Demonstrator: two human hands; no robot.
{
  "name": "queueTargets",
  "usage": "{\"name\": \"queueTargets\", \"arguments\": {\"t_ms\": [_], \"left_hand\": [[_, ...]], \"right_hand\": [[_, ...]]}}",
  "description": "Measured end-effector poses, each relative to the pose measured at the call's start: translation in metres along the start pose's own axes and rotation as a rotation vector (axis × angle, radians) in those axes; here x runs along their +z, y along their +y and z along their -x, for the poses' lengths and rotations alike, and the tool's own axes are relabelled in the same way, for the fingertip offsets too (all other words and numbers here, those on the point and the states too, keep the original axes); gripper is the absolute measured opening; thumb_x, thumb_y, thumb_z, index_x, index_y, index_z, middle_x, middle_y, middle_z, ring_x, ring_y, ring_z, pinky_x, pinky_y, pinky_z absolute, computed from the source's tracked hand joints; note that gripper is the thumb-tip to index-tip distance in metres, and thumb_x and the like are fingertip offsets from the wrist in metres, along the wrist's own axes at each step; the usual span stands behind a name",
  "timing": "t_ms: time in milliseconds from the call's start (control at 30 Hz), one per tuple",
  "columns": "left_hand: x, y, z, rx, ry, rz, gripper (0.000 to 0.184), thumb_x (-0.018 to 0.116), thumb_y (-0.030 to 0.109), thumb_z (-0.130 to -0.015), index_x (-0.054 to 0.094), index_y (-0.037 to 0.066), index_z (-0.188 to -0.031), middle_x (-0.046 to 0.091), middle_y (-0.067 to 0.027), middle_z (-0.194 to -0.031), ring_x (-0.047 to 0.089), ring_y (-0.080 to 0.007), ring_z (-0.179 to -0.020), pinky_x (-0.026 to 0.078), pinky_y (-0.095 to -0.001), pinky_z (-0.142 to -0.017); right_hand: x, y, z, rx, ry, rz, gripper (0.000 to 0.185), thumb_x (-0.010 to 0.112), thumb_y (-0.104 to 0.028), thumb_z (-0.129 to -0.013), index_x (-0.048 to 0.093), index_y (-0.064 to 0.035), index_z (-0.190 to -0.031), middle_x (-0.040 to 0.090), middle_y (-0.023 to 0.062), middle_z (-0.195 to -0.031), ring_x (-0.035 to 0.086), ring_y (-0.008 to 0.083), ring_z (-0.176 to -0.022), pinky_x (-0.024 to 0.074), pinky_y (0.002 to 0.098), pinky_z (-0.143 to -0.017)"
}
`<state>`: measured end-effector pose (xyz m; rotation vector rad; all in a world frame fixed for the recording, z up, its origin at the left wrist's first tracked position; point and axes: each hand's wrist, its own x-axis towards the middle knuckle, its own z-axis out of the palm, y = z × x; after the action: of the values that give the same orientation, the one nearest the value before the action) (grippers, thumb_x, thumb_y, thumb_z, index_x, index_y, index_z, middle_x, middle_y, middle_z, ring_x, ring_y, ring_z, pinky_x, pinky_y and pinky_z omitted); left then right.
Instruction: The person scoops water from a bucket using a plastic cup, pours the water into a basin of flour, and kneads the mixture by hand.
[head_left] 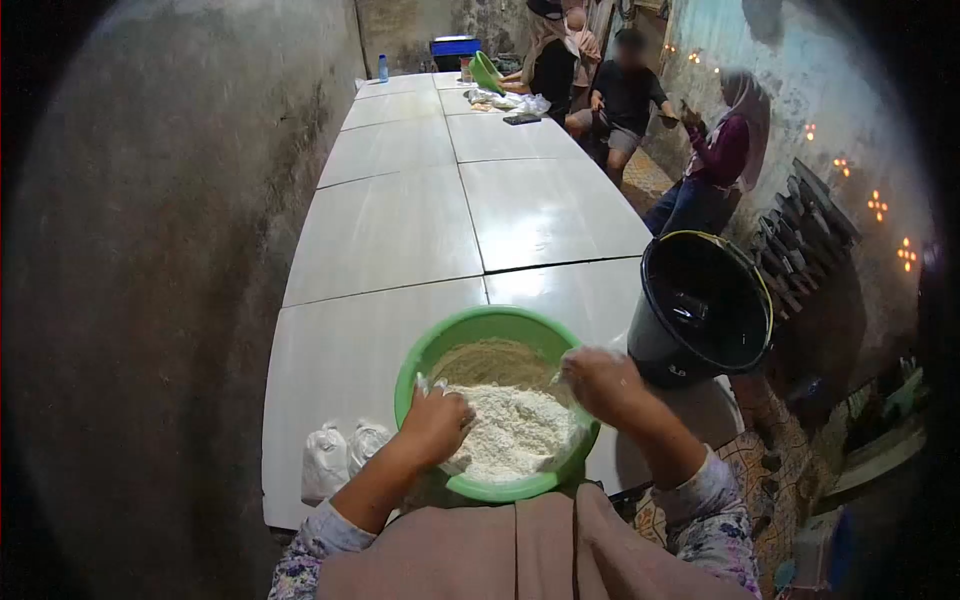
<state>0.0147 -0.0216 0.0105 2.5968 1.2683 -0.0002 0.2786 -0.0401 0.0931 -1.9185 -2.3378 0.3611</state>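
A green basin stands at the near end of the table, holding white flour in front and a tan powder behind it. My left hand is over the basin's left side, its fingers apart and dusted white, touching the edge of the flour. At the right rim, my right hand is closed, with white powder on its fingers; it is slightly blurred, and what it may hold is hidden. Two clear bags of white powder, one a tied bag, sit left of my left forearm.
A black bucket with a yellowish handle stands right of the basin. The long white tiled table runs away from me. Several people are at its far right, one by another green basin. A blue-capped bottle stands far left.
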Motion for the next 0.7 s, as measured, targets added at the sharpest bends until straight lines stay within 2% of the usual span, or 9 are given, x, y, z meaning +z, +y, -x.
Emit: {"name": "queueTargets", "arguments": {"t_ms": [33, 100, 167, 200, 267, 333, 467, 567, 700], "left_hand": [[-0.002, 0.001, 0.002, -0.012, 0.048, 0.082, 0.022, 0.061, 0.028, -0.087, 0.07, 0.013, -0.1, 0.061, -0.0085, -0.101, 0.051, -0.0339, -0.111, 0.025, -0.058, -0.105], [-0.002, -0.001, 0.005, -0.028, -0.051, 0.185, 0.029, 0.053, 0.033, -0.093, 0.068, 0.01, -0.102, 0.061, -0.0119, -0.112, 0.05, -0.0324, -0.116, 0.027, -0.0598, -0.103], [0.011, -0.005, 0.01, 0.029, 0.17, 0.282, 0.033, 0.056, 0.036, -0.091, 0.065, 0.011, -0.11, 0.059, -0.0124, -0.118, 0.05, -0.0325, -0.117, 0.028, -0.058, -0.103], [0.009, -0.004, 0.011, 0.011, 0.201, 0.291, 0.031, 0.063, 0.031, -0.087, 0.064, 0.011, -0.112, 0.055, -0.0124, -0.128, 0.045, -0.0317, -0.126, 0.029, -0.0474, -0.106], [0.008, -0.009, 0.01, 0.032, 0.236, 0.371, 0.031, 0.064, 0.031, -0.087, 0.064, 0.011, -0.111, 0.056, -0.0123, -0.127, 0.046, -0.032, -0.125, 0.031, -0.0463, -0.105], [0.007, -0.009, 0.01, 0.044, 0.262, 0.425, 0.031, 0.065, 0.03, -0.086, 0.064, 0.011, -0.11, 0.056, -0.0119, -0.127, 0.049, -0.0323, -0.122, 0.035, -0.0451, -0.103], [-0.003, -0.003, 0.012, -0.016, 0.219, 0.522, 0.029, 0.065, 0.027, -0.086, 0.064, 0.01, -0.11, 0.057, -0.0117, -0.124, 0.051, -0.0319, -0.118, 0.036, -0.0449, -0.102], [0.014, -0.011, 0.009, 0.028, 0.285, 0.437, 0.03, 0.065, 0.027, -0.086, 0.063, 0.01, -0.111, 0.057, -0.0121, -0.123, 0.051, -0.0322, -0.118, 0.036, -0.0452, -0.102], [0.009, -0.01, 0.009, 0.065, 0.266, 0.449, 0.032, 0.065, 0.027, -0.086, 0.062, 0.009, -0.112, 0.056, -0.0128, -0.123, 0.05, -0.0323, -0.119, 0.035, -0.0465, -0.103]], "right_hand": [[-0.009, 0.006, -0.005, 0.003, 0.007, 0.005, 0.016, 0.053, -0.011, -0.086, 0.064, -0.0043, -0.095, 0.064, 0.0169, -0.099, 0.062, 0.0332, -0.096, 0.0492, 0.0461, -0.081], [-0.029, 0.029, -0.007, 0.052, 0.36, -0.106, 0.017, 0.053, -0.015, -0.087, 0.065, -0.0058, -0.094, 0.065, 0.0173, -0.094, 0.064, 0.0333, -0.092, 0.0499, 0.0453, -0.078], [-0.069, 0.054, -0.011, 0.002, 0.473, 0.021, 0.015, 0.054, -0.012, -0.084, 0.066, -0.0041, -0.088, 0.065, 0.0176, -0.089, 0.065, 0.0343, -0.086, 0.051, 0.0443, -0.074], [-0.084, 0.07, -0.017, 0.08, 0.449, 0.092, 0.014, 0.055, -0.011, -0.082, 0.066, -0.0037, -0.086, 0.066, 0.0177, -0.089, 0.065, 0.0348, -0.084, 0.0512, 0.044, -0.073], [-0.102, 0.104, -0.03, 0.158, 0.432, 0.17, 0.014, 0.055, -0.009, -0.08, 0.067, -0.0033, -0.085, 0.067, 0.0177, -0.088, 0.066, 0.0353, -0.083, 0.0515, 0.0436, -0.072], [-0.102, 0.138, -0.046, 0.318, 0.169, 0.203, 0.016, 0.056, -0.008, -0.077, 0.069, -0.0038, -0.087, 0.067, 0.019, -0.092, 0.066, 0.034, -0.089, 0.0517, 0.0436, -0.075], [-0.084, 0.168, -0.065, 0.165, 0.055, 0.457, 0.024, 0.054, -0.009, -0.08, 0.072, -0.0116, -0.097, 0.069, 0.015, -0.102, 0.066, 0.0305, -0.1, 0.0534, 0.0399, -0.081], [-0.083, 0.171, -0.078, 0.189, -0.139, 0.589, 0.029, 0.057, -0.008, -0.075, 0.072, -0.0126, -0.1, 0.069, 0.0152, -0.103, 0.066, 0.0329, -0.095, 0.0532, 0.0415, -0.082], [-0.072, 0.187, -0.093, 0.224, -0.212, 0.648, 0.029, 0.059, -0.008, -0.075, 0.072, -0.0126, -0.101, 0.069, 0.0157, -0.102, 0.067, 0.0322, -0.094, 0.0542, 0.0413, -0.079]]}}
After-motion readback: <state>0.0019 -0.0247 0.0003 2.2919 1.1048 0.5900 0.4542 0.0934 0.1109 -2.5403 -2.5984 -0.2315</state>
